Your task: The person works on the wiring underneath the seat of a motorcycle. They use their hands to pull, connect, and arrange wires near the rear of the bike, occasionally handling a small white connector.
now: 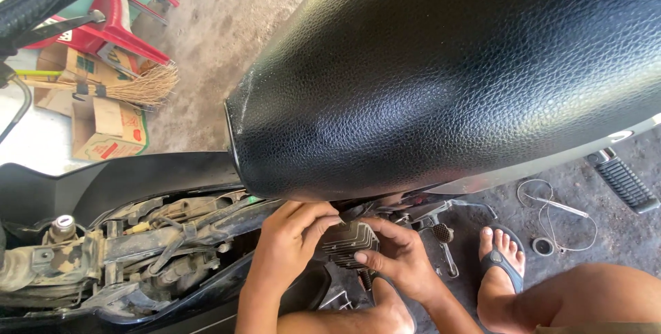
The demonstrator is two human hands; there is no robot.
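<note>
I see my left hand (292, 237) reaching in under the big black leather seat (447, 65), wrist bent, fingers curled onto the top edge of a small grey finned metal block (350, 243). My right hand (399, 259) clamps the same block from below and the side, thumb on its ribs. The block sits beside the dirty frame (138, 244); its fins run left to right.

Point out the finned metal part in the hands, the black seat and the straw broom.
finned metal part (350, 243), head view, on its ribbed face between the hands.
black seat (447, 65), head view, on its textured top.
straw broom (141, 87), head view, on its bristles.
</note>
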